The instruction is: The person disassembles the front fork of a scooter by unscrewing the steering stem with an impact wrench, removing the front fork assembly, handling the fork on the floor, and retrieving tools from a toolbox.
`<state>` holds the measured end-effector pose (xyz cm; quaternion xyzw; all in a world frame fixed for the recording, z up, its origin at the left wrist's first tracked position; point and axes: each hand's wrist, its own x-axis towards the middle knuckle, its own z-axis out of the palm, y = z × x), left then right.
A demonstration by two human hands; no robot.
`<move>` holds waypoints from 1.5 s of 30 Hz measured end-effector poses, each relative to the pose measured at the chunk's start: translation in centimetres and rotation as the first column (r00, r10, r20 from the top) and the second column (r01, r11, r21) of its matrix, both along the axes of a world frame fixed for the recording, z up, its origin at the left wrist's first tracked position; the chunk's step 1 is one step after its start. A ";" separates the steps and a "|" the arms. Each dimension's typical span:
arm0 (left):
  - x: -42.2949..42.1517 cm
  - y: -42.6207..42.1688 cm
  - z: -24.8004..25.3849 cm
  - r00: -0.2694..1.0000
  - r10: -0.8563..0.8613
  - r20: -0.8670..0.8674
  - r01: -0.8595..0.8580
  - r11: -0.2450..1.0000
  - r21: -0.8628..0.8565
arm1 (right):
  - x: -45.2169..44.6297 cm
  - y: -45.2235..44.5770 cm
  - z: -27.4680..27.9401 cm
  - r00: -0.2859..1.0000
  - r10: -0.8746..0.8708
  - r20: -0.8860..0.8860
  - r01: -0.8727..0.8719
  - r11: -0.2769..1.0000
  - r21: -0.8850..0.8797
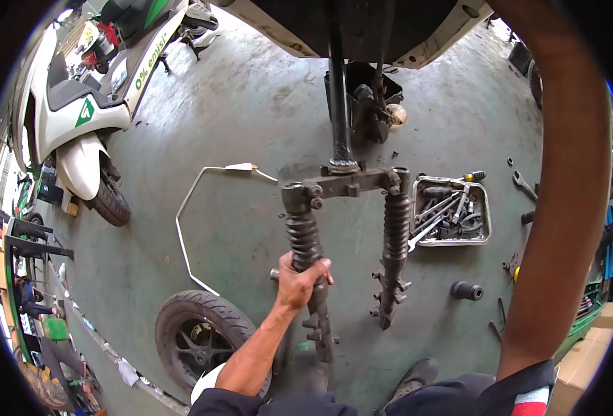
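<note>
My left hand [298, 283] is closed around the left leg of a scooter front fork [351, 184], just under its ribbed rubber boot [303, 232]. The fork's other leg [392, 277] hangs free on the right, with small brackets along its lower end. A dark steering stem [339, 111] rises from the fork crown toward the scooter's underside [362, 31] overhead. On the right, my right forearm [563, 180] reaches up out of the top of the view, so that hand is hidden.
A metal tray of wrenches [452, 211] lies right of the fork. A wheel with tyre [202, 333] is at lower left, near a bent white rod [182, 222]. A white scooter [78, 111] stands at upper left. A dark cylindrical part [467, 290] and a wrench [524, 184] lie on the floor.
</note>
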<state>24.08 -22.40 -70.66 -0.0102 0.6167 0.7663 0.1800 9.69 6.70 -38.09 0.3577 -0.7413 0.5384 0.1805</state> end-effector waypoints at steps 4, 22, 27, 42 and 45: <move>3.5 1.2 0.8 1.000 0.026 0.011 -0.026 0.999 0.026 | 1.7 -0.4 0.5 0.991 -0.059 0.121 0.072 0.992 -0.104; 10.1 1.4 -1.6 0.946 0.182 0.267 -0.165 0.983 -0.085 | 17.4 12.7 -12.4 0.653 0.219 0.725 0.178 0.886 -0.428; 10.7 -2.5 -5.6 0.917 0.291 0.274 -0.282 0.957 -0.070 | 22.8 8.9 -24.4 0.353 -0.182 0.918 0.504 0.863 -0.023; 9.1 7.7 -3.1 0.919 0.232 0.319 -0.240 0.971 -0.014 | 37.3 -4.0 -40.4 -0.191 -0.088 0.978 0.148 0.982 0.118; 9.0 10.5 -3.3 0.951 0.170 0.258 -0.155 0.985 -0.079 | 36.7 -2.9 -38.0 -0.145 0.525 0.839 0.405 0.805 -0.434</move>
